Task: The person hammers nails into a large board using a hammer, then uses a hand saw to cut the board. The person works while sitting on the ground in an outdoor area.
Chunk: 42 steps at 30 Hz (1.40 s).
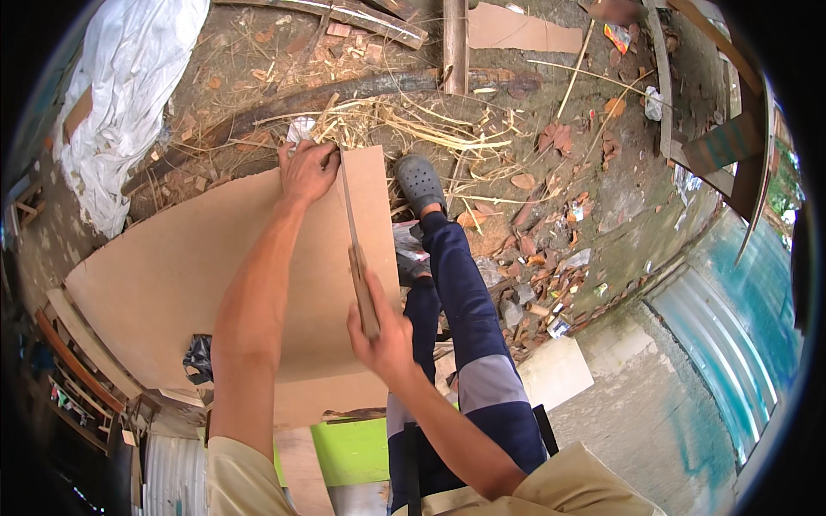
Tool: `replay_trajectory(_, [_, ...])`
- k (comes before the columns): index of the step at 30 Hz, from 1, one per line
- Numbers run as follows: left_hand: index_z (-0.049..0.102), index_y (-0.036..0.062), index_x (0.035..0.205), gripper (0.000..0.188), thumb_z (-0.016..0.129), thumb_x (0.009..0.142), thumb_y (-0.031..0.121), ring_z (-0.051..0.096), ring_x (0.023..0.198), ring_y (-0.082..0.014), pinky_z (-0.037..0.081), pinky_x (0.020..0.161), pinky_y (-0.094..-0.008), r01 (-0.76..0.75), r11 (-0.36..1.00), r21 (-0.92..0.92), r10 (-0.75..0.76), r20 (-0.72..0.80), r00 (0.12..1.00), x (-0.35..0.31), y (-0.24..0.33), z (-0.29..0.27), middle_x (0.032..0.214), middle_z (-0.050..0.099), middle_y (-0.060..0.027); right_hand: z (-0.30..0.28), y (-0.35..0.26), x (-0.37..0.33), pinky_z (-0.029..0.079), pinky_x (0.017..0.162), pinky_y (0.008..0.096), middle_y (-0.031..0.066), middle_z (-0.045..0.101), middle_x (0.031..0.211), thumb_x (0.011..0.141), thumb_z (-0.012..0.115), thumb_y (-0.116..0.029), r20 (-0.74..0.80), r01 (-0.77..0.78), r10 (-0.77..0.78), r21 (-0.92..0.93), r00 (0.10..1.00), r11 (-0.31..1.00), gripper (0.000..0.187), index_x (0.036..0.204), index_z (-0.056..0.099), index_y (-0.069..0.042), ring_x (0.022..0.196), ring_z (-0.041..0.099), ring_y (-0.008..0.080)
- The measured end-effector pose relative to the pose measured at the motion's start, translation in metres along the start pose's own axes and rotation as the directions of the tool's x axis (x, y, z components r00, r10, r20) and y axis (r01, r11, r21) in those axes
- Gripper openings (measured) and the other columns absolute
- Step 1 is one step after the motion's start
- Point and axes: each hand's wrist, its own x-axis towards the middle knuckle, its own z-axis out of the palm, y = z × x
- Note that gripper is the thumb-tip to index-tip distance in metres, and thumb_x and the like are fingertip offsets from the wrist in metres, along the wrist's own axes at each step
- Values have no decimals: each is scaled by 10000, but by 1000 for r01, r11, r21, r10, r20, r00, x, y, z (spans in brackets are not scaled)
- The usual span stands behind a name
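A wide brown board [189, 284], like thin plywood or hardboard, lies in front of me. My right hand [385, 340] is closed round the wooden handle of a handsaw [362, 292]. Its thin blade shows edge-on and runs away from me along the board near the right side, with a narrow strip of board to its right. At the far edge my left hand [310, 172] bears on the board with fingers curled, close to the left of the blade's far end. The undersides of those fingers are hidden.
My foot in a grey clog [420, 182] stands right of the board. Pale dry strips [413, 129] and leaves litter the ground. White sheeting [138, 95] lies far left, wooden beams [455, 47] at the back. A black plastic piece [199, 359] sits by my left forearm.
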Motion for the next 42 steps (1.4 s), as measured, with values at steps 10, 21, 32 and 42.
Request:
replay_trajectory(10, [751, 159, 1019, 196, 626, 943, 289, 633, 1053, -181, 265, 1115, -460, -68, 998, 20, 69, -75, 995, 4, -9, 10, 924, 730, -50, 13, 22, 40, 587, 726, 420, 290, 703, 1060, 901, 671, -34, -12, 58, -58, -10, 998, 998, 679, 1517, 385, -26, 880, 727, 420])
replay_trajectory(21, [739, 150, 1021, 216, 592, 968, 300, 632, 1067, -197, 253, 1131, -472, -56, 998, 13, 57, -48, 997, 0, -2, 4, 937, 736, -60, 37, 42, 72, 577, 745, 387, 281, 709, 1057, 926, 652, -72, -13, -77, 79, 96, 997, 992, 574, 1466, 470, -2, 866, 741, 386])
replay_trajectory(32, [729, 159, 1009, 199, 588, 969, 293, 630, 1076, -203, 251, 1132, -473, -23, 1000, 4, 23, -13, 1000, -1, -1, 3, 924, 735, -61, -12, 15, -15, 578, 796, 399, 297, 704, 1086, 915, 662, -35, 52, -139, 135, 62, 989, 988, 609, 1480, 442, 19, 964, 728, 408])
replay_trajectory(42, [725, 152, 972, 181, 590, 962, 272, 633, 1045, -216, 273, 1098, -471, -107, 994, 35, 110, -107, 988, 0, 1, 5, 900, 732, -62, 38, 40, 86, 566, 769, 450, 323, 691, 1024, 915, 647, -72, 15, -120, 119, 107, 993, 987, 593, 1472, 453, -4, 911, 695, 471])
